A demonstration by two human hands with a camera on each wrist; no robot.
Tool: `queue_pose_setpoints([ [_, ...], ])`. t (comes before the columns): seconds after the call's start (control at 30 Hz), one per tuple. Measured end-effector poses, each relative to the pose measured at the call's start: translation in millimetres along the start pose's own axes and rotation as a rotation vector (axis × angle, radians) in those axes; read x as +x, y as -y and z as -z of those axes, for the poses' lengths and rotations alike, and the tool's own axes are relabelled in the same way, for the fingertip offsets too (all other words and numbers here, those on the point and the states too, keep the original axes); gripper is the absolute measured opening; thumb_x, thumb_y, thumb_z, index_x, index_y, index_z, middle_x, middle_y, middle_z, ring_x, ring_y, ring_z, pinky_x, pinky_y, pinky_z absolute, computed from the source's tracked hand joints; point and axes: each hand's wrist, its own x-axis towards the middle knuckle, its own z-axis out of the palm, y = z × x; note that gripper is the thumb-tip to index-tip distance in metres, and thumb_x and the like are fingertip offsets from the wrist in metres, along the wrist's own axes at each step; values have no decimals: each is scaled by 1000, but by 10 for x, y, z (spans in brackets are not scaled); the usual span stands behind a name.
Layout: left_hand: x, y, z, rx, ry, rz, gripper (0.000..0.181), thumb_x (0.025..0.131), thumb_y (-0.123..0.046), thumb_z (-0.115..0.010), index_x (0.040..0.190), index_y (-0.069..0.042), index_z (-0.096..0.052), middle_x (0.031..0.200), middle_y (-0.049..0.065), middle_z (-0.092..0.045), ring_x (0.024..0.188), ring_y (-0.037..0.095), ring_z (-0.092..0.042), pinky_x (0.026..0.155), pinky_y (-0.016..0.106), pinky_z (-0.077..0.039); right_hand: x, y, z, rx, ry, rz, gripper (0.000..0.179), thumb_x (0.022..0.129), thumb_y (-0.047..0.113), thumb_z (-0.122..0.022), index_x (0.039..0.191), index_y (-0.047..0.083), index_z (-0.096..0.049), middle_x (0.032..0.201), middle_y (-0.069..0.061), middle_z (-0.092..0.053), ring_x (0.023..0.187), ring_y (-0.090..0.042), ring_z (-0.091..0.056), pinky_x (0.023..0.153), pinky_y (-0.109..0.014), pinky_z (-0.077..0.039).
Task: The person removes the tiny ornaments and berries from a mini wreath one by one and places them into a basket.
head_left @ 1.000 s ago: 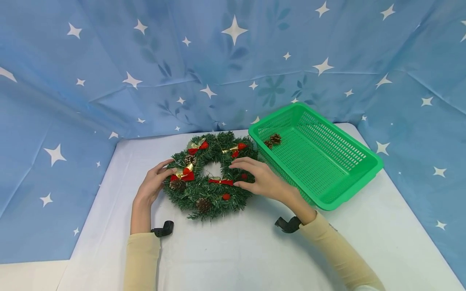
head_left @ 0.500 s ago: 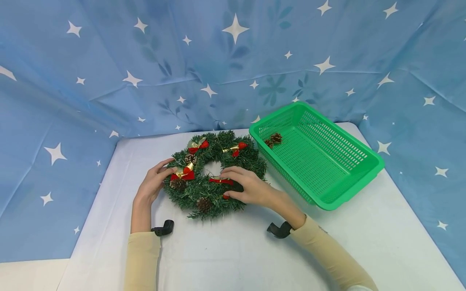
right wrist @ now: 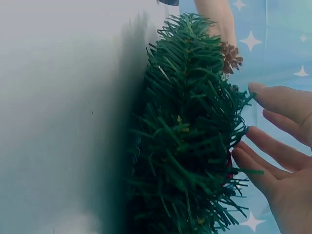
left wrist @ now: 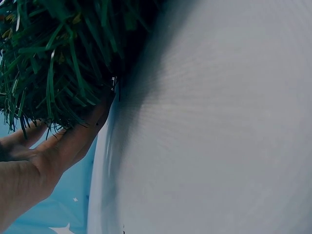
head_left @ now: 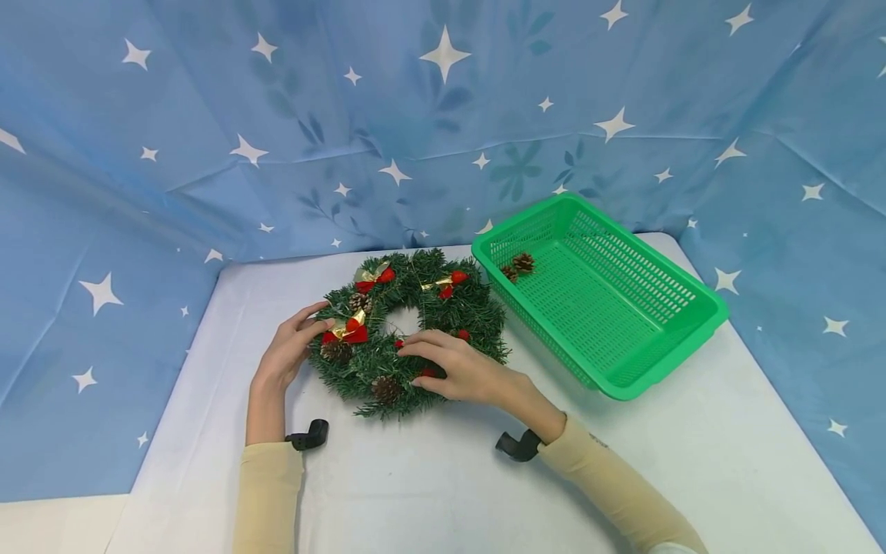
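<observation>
A green artificial wreath lies on the white table, trimmed with red-and-gold bows, red berries and brown pine cones. My left hand holds its left edge, thumb on top near a bow; the left wrist view has the fingers reaching along the underside of the needles. Over the front right part of the ring hovers my right hand, fingers spread and slightly bent. In the right wrist view its fingertips are right at the needle tips. The front bow is mostly hidden behind this hand.
A green plastic basket stands at the right, close beside the wreath. Two pine cones lie in its left corner. Blue star-patterned cloth hangs behind the table and at both sides.
My right hand has moved left and toward me across the wreath, from its right side to the front part, now covering the front bow. The left hand has stayed in place.
</observation>
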Motion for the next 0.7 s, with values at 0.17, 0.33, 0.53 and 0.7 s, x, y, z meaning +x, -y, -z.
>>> queue_pose_setpoints([
  [0.17,4,-2,-2,20,-12,-1,69,102,-37,-67,162,-22,-36,129,3,-57,123,21,-44,92,42,-33,9,16,-46,-27,-17,39,42,89,13,-82,128,4,-68,133,-16,-64,125,-26,-61,102,-32,-52],
  [0.33,1,-2,5,15,-8,-1,69,102,-36,-67,162,-22,-36,127,1,-59,126,21,-43,98,43,-34,38,40,-79,-6,-5,38,40,91,13,-81,127,4,-68,134,-14,-64,127,-26,-60,105,-32,-51],
  [0.53,7,13,3,1,1,-11,69,102,-35,-66,162,-21,-35,122,-2,-62,133,25,-43,101,46,-34,99,90,-132,-7,20,92,38,92,11,-79,127,3,-68,131,-15,-65,127,-26,-60,110,-33,-47],
  [0.7,14,24,2,-16,7,-14,71,101,-33,-67,163,-19,-34,126,2,-60,148,33,-33,120,61,-25,114,119,-194,-43,31,156,38,91,12,-80,127,4,-68,130,-14,-66,125,-25,-60,107,-30,-48],
])
